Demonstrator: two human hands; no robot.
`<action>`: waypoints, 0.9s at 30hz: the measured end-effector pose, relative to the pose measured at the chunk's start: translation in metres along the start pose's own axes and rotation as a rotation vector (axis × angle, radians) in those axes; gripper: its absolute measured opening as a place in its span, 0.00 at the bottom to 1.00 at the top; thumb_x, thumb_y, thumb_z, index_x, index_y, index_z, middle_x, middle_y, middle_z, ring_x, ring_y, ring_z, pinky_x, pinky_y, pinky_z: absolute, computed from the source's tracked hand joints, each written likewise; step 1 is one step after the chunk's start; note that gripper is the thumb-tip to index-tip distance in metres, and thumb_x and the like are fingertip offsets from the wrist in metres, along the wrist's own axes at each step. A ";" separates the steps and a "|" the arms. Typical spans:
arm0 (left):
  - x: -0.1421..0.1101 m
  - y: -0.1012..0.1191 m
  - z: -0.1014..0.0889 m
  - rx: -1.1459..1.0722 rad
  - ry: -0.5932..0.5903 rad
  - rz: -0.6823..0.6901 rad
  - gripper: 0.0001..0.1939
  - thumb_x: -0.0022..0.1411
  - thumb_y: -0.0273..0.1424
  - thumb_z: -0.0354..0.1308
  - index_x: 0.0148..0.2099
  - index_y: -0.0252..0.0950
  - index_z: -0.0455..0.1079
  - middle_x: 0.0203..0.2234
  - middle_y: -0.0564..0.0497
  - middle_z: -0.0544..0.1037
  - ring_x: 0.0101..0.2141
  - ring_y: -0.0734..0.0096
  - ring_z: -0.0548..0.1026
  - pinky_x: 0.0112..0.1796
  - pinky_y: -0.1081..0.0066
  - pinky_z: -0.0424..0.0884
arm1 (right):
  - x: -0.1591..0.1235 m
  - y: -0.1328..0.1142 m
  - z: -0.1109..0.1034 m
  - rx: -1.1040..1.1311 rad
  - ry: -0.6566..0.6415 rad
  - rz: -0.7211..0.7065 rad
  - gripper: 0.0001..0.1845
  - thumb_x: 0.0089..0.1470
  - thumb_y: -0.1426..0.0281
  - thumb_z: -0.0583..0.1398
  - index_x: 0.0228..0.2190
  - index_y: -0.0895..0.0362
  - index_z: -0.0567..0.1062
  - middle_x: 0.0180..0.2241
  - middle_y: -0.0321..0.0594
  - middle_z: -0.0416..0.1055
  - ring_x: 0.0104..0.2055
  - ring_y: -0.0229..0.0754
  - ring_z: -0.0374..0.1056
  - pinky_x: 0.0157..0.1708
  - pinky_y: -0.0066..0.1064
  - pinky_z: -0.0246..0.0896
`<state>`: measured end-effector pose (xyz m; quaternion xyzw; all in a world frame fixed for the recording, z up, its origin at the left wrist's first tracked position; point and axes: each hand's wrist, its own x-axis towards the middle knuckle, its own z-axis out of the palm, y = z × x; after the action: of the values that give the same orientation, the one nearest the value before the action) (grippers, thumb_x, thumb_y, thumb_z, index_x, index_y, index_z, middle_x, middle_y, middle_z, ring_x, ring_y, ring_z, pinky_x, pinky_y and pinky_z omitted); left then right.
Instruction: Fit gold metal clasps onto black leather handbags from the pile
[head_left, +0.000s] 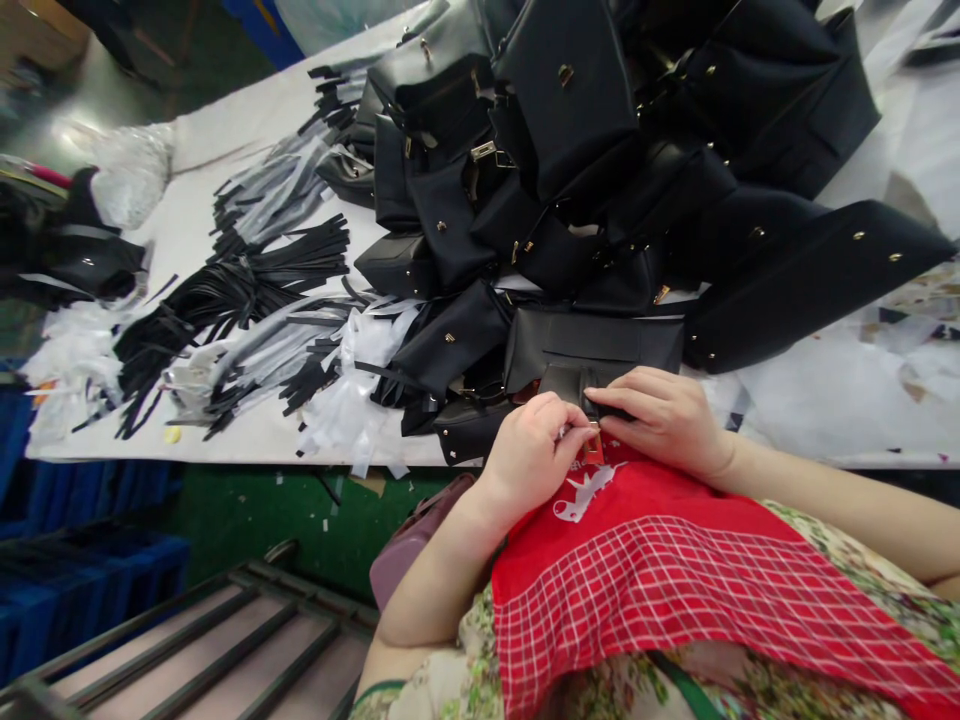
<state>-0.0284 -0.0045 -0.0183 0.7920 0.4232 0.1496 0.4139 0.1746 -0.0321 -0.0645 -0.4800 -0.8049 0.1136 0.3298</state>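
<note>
Thumb and forefinger of the left hand (534, 450) pinched a gold-toned clasp (594, 448) at a worker's lap, three o'clock from that hand, the nearer one. A black bag (600, 338) lay at twelve o'clock from the clasp, its long axis running nine to three. The clasp sat at eight o'clock from the right hand (664, 415), whose grip could not be made out.

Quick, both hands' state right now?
Left hand: closed in a pinch at the metal clasp; what's inside the pinch is hidden.
Right hand: on the black bag, partly extended; grip can't be told.
</note>
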 end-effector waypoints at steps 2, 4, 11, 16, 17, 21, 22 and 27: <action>-0.005 0.001 0.000 -0.024 0.021 0.037 0.07 0.64 0.30 0.56 0.31 0.37 0.69 0.28 0.51 0.75 0.33 0.69 0.72 0.38 0.69 0.67 | 0.001 0.000 -0.001 0.015 0.031 0.035 0.10 0.58 0.68 0.59 0.40 0.56 0.78 0.31 0.42 0.76 0.32 0.40 0.71 0.32 0.31 0.67; -0.010 0.001 -0.001 -0.057 0.064 0.053 0.07 0.64 0.30 0.56 0.32 0.37 0.69 0.28 0.51 0.75 0.33 0.70 0.72 0.37 0.70 0.67 | 0.002 0.001 -0.002 0.024 0.059 0.045 0.10 0.58 0.69 0.59 0.40 0.56 0.78 0.31 0.42 0.76 0.31 0.39 0.71 0.31 0.30 0.67; -0.011 -0.002 0.004 -0.089 0.245 -0.123 0.05 0.57 0.34 0.64 0.34 0.37 0.75 0.24 0.53 0.75 0.27 0.72 0.71 0.34 0.70 0.69 | 0.003 0.000 -0.002 0.055 0.053 0.052 0.10 0.58 0.69 0.59 0.41 0.54 0.78 0.31 0.42 0.76 0.32 0.40 0.71 0.31 0.31 0.68; -0.005 -0.003 0.011 -0.194 0.242 -0.217 0.06 0.55 0.34 0.66 0.34 0.37 0.77 0.25 0.53 0.77 0.27 0.72 0.73 0.34 0.71 0.70 | 0.003 -0.001 -0.001 0.014 0.038 0.017 0.10 0.58 0.69 0.59 0.41 0.55 0.78 0.31 0.42 0.76 0.32 0.40 0.71 0.31 0.30 0.67; -0.005 -0.003 0.011 -0.210 0.240 -0.234 0.06 0.56 0.34 0.66 0.34 0.37 0.77 0.25 0.52 0.78 0.27 0.72 0.73 0.34 0.71 0.70 | 0.003 -0.001 -0.002 0.007 0.042 0.006 0.10 0.58 0.70 0.59 0.41 0.56 0.78 0.31 0.42 0.76 0.32 0.40 0.71 0.30 0.30 0.67; -0.006 -0.004 0.010 -0.225 0.238 -0.225 0.07 0.59 0.34 0.63 0.32 0.37 0.76 0.26 0.52 0.78 0.28 0.71 0.74 0.35 0.71 0.70 | 0.004 0.000 -0.001 0.006 0.046 0.024 0.10 0.57 0.70 0.59 0.40 0.55 0.78 0.31 0.41 0.75 0.31 0.40 0.70 0.30 0.30 0.66; -0.007 -0.004 0.008 -0.213 0.240 -0.196 0.08 0.61 0.34 0.61 0.32 0.37 0.76 0.27 0.51 0.78 0.29 0.71 0.74 0.35 0.71 0.70 | 0.004 0.001 0.000 0.008 0.043 0.044 0.11 0.57 0.70 0.59 0.41 0.55 0.78 0.31 0.41 0.75 0.31 0.39 0.70 0.30 0.30 0.65; -0.020 -0.004 0.001 -0.041 0.242 0.042 0.11 0.66 0.31 0.54 0.46 0.37 0.75 0.26 0.51 0.76 0.27 0.73 0.71 0.32 0.72 0.68 | 0.002 0.004 0.002 -0.022 0.045 0.096 0.16 0.58 0.72 0.57 0.47 0.51 0.77 0.32 0.40 0.74 0.31 0.38 0.68 0.31 0.29 0.63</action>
<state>-0.0418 -0.0200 -0.0194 0.7681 0.4502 0.2614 0.3728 0.1755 -0.0280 -0.0675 -0.5242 -0.7745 0.1096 0.3368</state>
